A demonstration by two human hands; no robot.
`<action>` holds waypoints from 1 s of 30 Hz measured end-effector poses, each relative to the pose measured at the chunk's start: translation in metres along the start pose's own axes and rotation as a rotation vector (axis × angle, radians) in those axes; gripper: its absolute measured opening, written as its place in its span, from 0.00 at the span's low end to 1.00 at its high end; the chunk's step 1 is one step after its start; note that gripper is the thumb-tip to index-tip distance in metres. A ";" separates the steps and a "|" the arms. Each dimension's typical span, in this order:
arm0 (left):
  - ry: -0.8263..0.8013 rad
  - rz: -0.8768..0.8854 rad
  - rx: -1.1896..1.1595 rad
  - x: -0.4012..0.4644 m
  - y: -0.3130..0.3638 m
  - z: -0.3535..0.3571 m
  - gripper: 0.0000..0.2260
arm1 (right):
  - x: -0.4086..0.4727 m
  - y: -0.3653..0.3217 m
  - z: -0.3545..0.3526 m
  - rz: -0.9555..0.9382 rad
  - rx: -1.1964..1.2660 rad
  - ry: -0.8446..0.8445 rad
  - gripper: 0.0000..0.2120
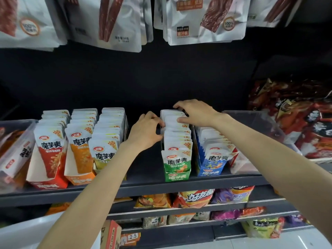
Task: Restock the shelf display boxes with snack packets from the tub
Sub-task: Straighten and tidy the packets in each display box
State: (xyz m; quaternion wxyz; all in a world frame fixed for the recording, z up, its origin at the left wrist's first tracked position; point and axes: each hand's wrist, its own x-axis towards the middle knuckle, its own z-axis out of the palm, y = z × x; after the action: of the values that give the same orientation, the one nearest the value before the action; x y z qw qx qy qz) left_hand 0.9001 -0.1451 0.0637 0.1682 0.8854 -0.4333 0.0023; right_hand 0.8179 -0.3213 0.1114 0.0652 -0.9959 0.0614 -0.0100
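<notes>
Five display boxes of snack packets stand on the dark shelf (143, 184): red (47, 182), orange (80, 177) and yellow (100, 168) on the left, green (177, 174) and blue (211, 169) on the right. Both hands are at the back of the green box. My left hand (145, 130) grips the left edges of the white packets (177, 139) in it, fingers curled. My right hand (195, 112) reaches over the rear packets, thumb in front and fingers behind them. A white tub rim (21, 229) shows at the bottom left.
A gap in the shelf separates the yellow and green boxes. Clear bins of packets stand at the far left (16, 141) and right (260, 126). Silver jerky bags (115, 22) hang overhead. Lower shelves hold chip bags (194, 196). A cardboard box (110, 234) sits below.
</notes>
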 end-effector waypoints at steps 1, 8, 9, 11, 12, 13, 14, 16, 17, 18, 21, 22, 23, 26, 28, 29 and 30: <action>-0.022 0.016 0.027 0.000 0.000 -0.001 0.14 | 0.002 0.000 0.000 0.002 -0.007 -0.008 0.23; -0.016 0.150 -0.063 0.001 -0.001 0.000 0.10 | -0.002 0.000 -0.005 -0.020 0.046 -0.019 0.18; 0.003 0.144 -0.071 0.001 -0.001 0.001 0.10 | -0.002 0.000 -0.005 -0.023 0.062 -0.023 0.18; 0.090 0.134 -0.129 0.002 0.000 -0.004 0.09 | -0.001 -0.001 -0.007 -0.018 0.089 -0.013 0.16; 0.143 0.130 -0.166 0.003 0.001 -0.008 0.08 | 0.001 -0.001 -0.008 -0.010 0.107 -0.003 0.14; 0.188 0.131 -0.198 0.004 0.003 -0.014 0.08 | 0.002 0.001 -0.009 0.002 0.133 0.001 0.12; 0.210 0.130 -0.227 0.006 0.004 -0.018 0.07 | 0.003 0.003 -0.010 0.019 0.174 -0.009 0.11; 0.204 0.120 -0.299 0.009 0.008 -0.022 0.07 | 0.002 0.007 -0.015 0.071 0.324 -0.047 0.09; 0.193 0.116 -0.355 0.009 0.009 -0.022 0.08 | -0.001 0.008 -0.018 0.107 0.421 -0.057 0.10; 0.180 0.110 -0.421 0.010 0.010 -0.020 0.10 | -0.005 0.008 -0.021 0.148 0.506 -0.048 0.11; 0.152 0.041 -0.608 0.006 0.011 -0.007 0.15 | -0.016 0.002 -0.020 0.252 0.570 -0.011 0.17; 0.167 0.002 -0.674 0.003 0.011 -0.002 0.16 | -0.019 -0.001 -0.017 0.251 0.505 -0.023 0.19; 0.197 -0.042 -0.741 0.001 0.012 0.002 0.16 | -0.021 -0.005 -0.014 0.229 0.450 -0.047 0.21; 0.268 -0.154 -0.846 0.000 0.016 0.011 0.18 | -0.022 -0.011 -0.005 0.164 0.328 -0.129 0.24; 0.246 -0.177 -0.786 0.004 0.017 0.011 0.19 | -0.019 -0.014 -0.002 0.152 0.241 -0.127 0.25; 0.220 -0.183 -0.747 0.006 0.017 0.011 0.19 | -0.019 -0.014 0.000 0.153 0.217 -0.104 0.25; 0.190 -0.189 -0.720 0.008 0.017 0.010 0.20 | -0.018 -0.015 0.001 0.161 0.206 -0.077 0.26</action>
State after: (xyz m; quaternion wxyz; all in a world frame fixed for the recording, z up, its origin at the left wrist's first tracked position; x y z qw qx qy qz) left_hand 0.8912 -0.1640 0.0607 0.5074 0.8015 -0.3052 -0.0837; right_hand 0.8019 -0.3046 0.1123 0.1698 -0.9755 0.1372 0.0274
